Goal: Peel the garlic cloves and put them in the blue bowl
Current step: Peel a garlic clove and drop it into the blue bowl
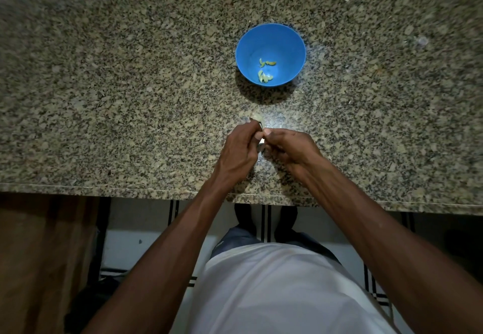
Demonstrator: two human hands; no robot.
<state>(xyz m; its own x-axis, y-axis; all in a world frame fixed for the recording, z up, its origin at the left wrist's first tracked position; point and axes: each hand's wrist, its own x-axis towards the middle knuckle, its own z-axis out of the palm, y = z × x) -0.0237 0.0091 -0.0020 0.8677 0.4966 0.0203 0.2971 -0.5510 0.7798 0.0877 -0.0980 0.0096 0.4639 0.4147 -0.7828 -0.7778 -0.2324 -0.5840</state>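
Pinching a pale garlic clove (260, 136) between them, the left hand (241, 148) and right hand (287, 145) meet just above the granite countertop (104, 98), near its front edge. Fingers of both hands are curled in, their tips closed on the clove, which shows only as a small white sliver in the gap where the thumbs come together. A scrap of papery garlic skin (255, 117) lies on the stone just beyond the left hand's fingertips. Farther back, well apart from the hands, stands the blue bowl (292, 46), with several peeled cloves (264, 77) lying on its bottom.
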